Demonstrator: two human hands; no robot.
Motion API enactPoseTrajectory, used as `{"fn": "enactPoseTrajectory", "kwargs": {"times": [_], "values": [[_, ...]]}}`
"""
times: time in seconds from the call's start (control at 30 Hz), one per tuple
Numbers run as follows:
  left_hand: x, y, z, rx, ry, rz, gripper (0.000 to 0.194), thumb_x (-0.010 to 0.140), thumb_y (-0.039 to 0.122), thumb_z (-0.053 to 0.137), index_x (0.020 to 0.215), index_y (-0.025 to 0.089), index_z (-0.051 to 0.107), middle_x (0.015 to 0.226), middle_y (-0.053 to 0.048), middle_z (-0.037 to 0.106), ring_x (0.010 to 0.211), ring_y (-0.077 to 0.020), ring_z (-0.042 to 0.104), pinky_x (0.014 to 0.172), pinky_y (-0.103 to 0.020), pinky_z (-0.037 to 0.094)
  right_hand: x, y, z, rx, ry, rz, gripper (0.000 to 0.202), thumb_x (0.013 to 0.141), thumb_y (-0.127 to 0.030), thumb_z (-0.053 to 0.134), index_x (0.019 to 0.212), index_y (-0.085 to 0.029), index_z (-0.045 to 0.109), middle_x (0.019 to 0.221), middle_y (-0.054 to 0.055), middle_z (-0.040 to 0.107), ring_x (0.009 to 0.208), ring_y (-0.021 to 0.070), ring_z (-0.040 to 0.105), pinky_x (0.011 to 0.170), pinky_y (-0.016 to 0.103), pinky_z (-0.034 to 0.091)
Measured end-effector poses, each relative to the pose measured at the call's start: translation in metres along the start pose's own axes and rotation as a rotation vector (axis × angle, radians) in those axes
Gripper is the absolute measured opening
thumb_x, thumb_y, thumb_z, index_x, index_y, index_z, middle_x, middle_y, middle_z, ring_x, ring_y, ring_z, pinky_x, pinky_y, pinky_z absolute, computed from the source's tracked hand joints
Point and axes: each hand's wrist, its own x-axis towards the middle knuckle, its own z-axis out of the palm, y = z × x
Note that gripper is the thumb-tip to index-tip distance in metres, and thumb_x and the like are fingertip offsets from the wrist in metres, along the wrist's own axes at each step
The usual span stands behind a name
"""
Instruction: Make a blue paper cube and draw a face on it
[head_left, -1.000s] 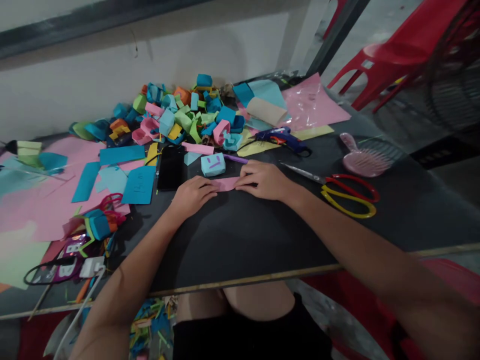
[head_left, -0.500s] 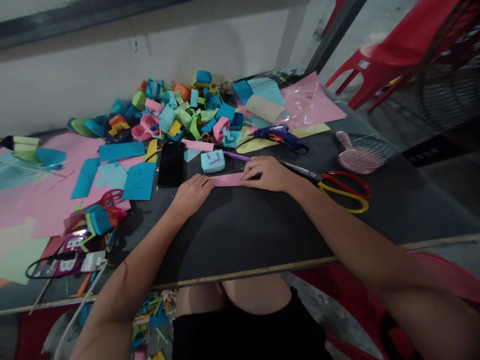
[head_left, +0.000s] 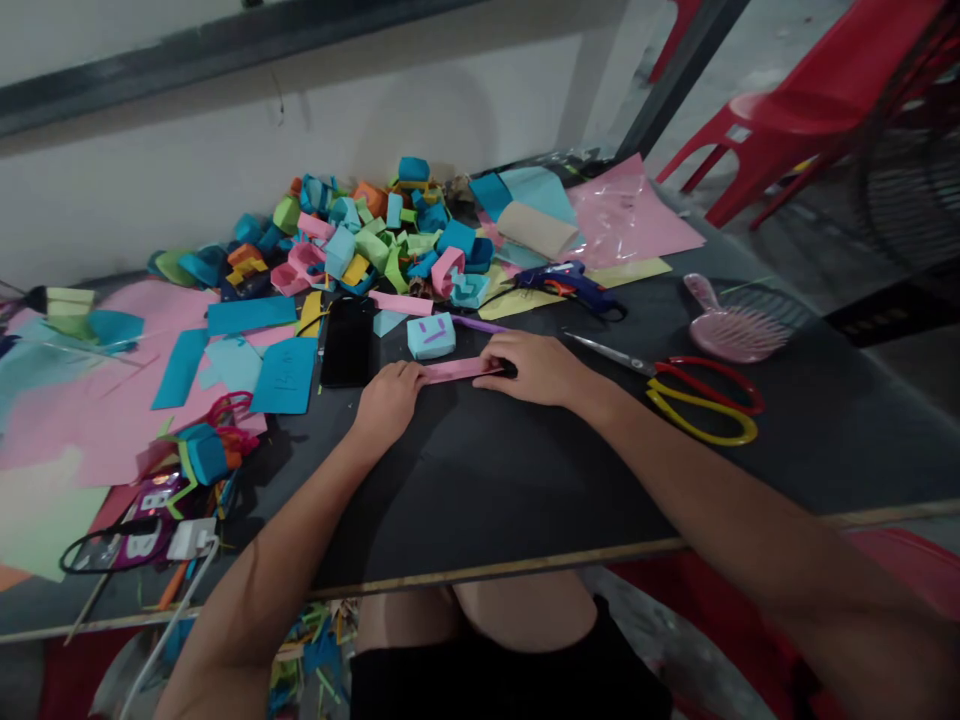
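Observation:
A narrow pink paper strip [head_left: 452, 371] stretches between my two hands, low over the dark tabletop. My left hand [head_left: 390, 400] pinches its left end, fingers closed. At the other end, my right hand [head_left: 534, 368] has its thumb and fingers closed on the strip, partly covering it. Just beyond the strip sits a small light-blue folded paper box [head_left: 431, 337] with purple marks on it. A purple strip or pen-like stick [head_left: 480, 324] runs from behind the box toward my right hand. A black phone [head_left: 347, 342] lies left of the box.
Large scissors [head_left: 664, 378] with red and yellow handles lie right of my right hand, near a pink hairbrush [head_left: 735, 330]. A blue glue gun [head_left: 574, 285] rests behind. Many folded paper pieces [head_left: 375, 235] are heaped at the back; blue paper cards [head_left: 285, 375] lie left.
The view has shifted slightly, so the table sits lower in the picture. Both hands still hold the pink strip, and its right end now looks tilted up a little.

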Motion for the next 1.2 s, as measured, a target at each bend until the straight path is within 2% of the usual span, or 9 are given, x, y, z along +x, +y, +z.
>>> {"fn": "enactPoseTrajectory", "kwargs": {"times": [0.13, 0.3, 0.47, 0.63, 0.73, 0.87, 0.97, 1.13, 1.2], "values": [[0.001, 0.003, -0.001, -0.037, 0.023, -0.018, 0.020, 0.098, 0.023, 0.046, 0.098, 0.015, 0.064, 0.097, -0.007, 0.070, 0.094, -0.0194, 0.065, 0.084, -0.031, 0.051, 0.003, 0.005, -0.002, 0.040, -0.011, 0.012, 0.021, 0.091, -0.033, 0.054, 0.085, -0.022, 0.070, 0.091, 0.006, 0.072, 0.091, 0.0219, 0.064, 0.076, 0.034, 0.047], [0.002, 0.009, -0.002, -0.033, 0.055, -0.004, 0.022, 0.098, 0.028, 0.045, 0.097, 0.017, 0.065, 0.095, -0.006, 0.071, 0.089, -0.0183, 0.066, 0.079, -0.029, 0.051, 0.003, 0.006, -0.009, 0.169, 0.025, 0.131, 0.012, 0.079, -0.026, 0.064, 0.070, -0.020, 0.070, 0.076, 0.004, 0.069, 0.072, 0.0178, 0.063, 0.069, 0.031, 0.047], [0.004, 0.011, -0.002, -0.011, 0.041, -0.029, 0.024, 0.098, 0.030, 0.045, 0.098, 0.017, 0.065, 0.095, -0.007, 0.071, 0.083, -0.0181, 0.067, 0.070, -0.027, 0.050, 0.000, 0.001, -0.014, 0.191, 0.019, 0.157, 0.010, 0.076, -0.024, 0.066, 0.067, -0.021, 0.070, 0.077, 0.003, 0.070, 0.072, 0.0179, 0.064, 0.071, 0.032, 0.047], [0.008, 0.012, -0.003, -0.008, -0.005, -0.073, 0.023, 0.097, 0.032, 0.046, 0.099, 0.019, 0.065, 0.094, -0.005, 0.071, 0.079, -0.0174, 0.066, 0.061, -0.025, 0.046, 0.000, -0.004, -0.011, 0.148, 0.055, 0.277, 0.010, 0.077, -0.022, 0.064, 0.082, -0.022, 0.073, 0.081, 0.002, 0.070, 0.076, 0.0188, 0.063, 0.073, 0.033, 0.046], [0.011, 0.017, -0.005, 0.026, -0.004, -0.096, 0.024, 0.097, 0.033, 0.045, 0.099, 0.019, 0.065, 0.094, -0.005, 0.071, 0.077, -0.0172, 0.066, 0.059, -0.024, 0.044, 0.003, -0.008, -0.011, 0.035, 0.092, 0.230, 0.014, 0.079, -0.020, 0.062, 0.082, -0.024, 0.075, 0.093, 0.004, 0.069, 0.091, 0.0227, 0.061, 0.083, 0.039, 0.044], [0.014, 0.026, -0.010, 0.096, -0.036, -0.111, 0.027, 0.098, 0.033, 0.041, 0.101, 0.018, 0.064, 0.095, -0.008, 0.071, 0.075, -0.0175, 0.066, 0.059, -0.025, 0.044, 0.007, -0.015, -0.010, -0.065, 0.136, 0.122, 0.015, 0.085, -0.029, 0.062, 0.078, -0.022, 0.073, 0.113, 0.007, 0.063, 0.107, 0.0273, 0.054, 0.094, 0.046, 0.037], [0.014, 0.032, -0.014, 0.129, -0.078, -0.146, 0.030, 0.099, 0.035, 0.038, 0.106, 0.018, 0.062, 0.101, -0.009, 0.070, 0.079, -0.0188, 0.067, 0.062, -0.025, 0.045, 0.006, -0.016, -0.004, -0.005, 0.119, 0.094, 0.017, 0.088, -0.029, 0.059, 0.080, -0.020, 0.072, 0.108, 0.008, 0.064, 0.106, 0.0263, 0.055, 0.093, 0.044, 0.039], [0.011, 0.035, -0.013, 0.170, -0.119, -0.175, 0.034, 0.101, 0.035, 0.032, 0.112, 0.019, 0.060, 0.109, -0.010, 0.068, 0.083, -0.0201, 0.068, 0.066, -0.027, 0.047, 0.001, -0.012, 0.008, 0.090, 0.262, 0.030, 0.015, 0.083, -0.026, 0.064, 0.073, -0.020, 0.072, 0.101, 0.008, 0.065, 0.098, 0.0228, 0.057, 0.088, 0.038, 0.045], [0.009, 0.035, -0.011, 0.166, -0.101, -0.190, 0.033, 0.101, 0.035, 0.034, 0.117, 0.019, 0.057, 0.110, -0.010, 0.068, 0.081, -0.0205, 0.068, 0.065, -0.027, 0.046, 0.000, -0.012, 0.011, 0.090, 0.292, 0.069, 0.015, 0.080, -0.028, 0.067, 0.069, -0.021, 0.074, 0.099, 0.007, 0.066, 0.095, 0.0223, 0.057, 0.086, 0.038, 0.046]]}}
